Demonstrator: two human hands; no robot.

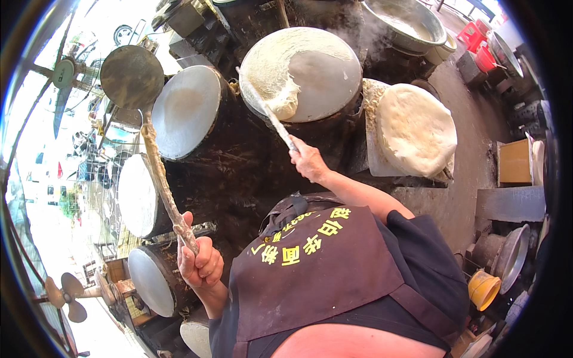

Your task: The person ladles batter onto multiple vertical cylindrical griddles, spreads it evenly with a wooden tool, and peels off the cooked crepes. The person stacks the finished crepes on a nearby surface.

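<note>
My right hand (309, 160) is closed around the grip of a pale, batter-coated stick (276, 122). The stick reaches onto a large round griddle (325, 89) and lies against wet, pale batter (262, 65). That batter covers the left and far part of the plate, leaving grey metal bare at the right. On the left, my left hand (203, 261) grips the crusted handle of a long-handled tool with a dark round disc (131, 76) at its far end. The disc is held up beside another griddle (186, 112), apart from the batter.
A stack of pale round flatbreads (416, 130) sits on a board right of the griddle. More round griddles (152, 281) line my left side. A steaming metal basin (406, 24) stands at the far right. A fan (67, 297) and a yellow bucket (483, 289) are nearer.
</note>
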